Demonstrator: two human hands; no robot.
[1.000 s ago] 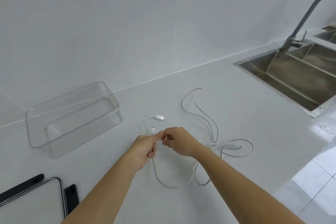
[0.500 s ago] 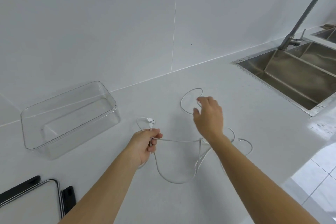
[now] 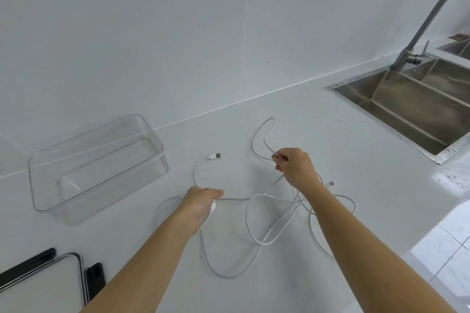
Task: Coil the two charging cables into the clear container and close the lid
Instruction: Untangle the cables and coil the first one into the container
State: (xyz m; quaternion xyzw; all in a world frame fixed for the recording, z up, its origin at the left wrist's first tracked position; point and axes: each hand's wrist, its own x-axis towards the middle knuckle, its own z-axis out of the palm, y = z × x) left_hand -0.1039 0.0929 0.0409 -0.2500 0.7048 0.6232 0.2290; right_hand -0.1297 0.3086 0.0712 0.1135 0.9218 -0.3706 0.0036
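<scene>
Charging cables sprawl in loose white loops across the counter, in front of me and well apart from where they must end up. At far left the lid lies flat by the counter's near edge, and beyond it the clear container stands open with nothing in it. Next comes a USB plug lying free, its lead curving down into my left hand, whose fingers are curled round a strand. Something white shows under that palm, possibly another plug, but I cannot tell. A strand runs from there toward my right hand, which pinches the cable just below the far loop. A small plug lies just beside that wrist. The strands cross between my forearms, and I cannot sort one cable from the other there. The sink sits at far right.

I judge this wire light, limp and slightly springy, so coils will want to open again. I would grip near a plug, wind round the fingers, and keep a thumb pressed on the turns.
</scene>
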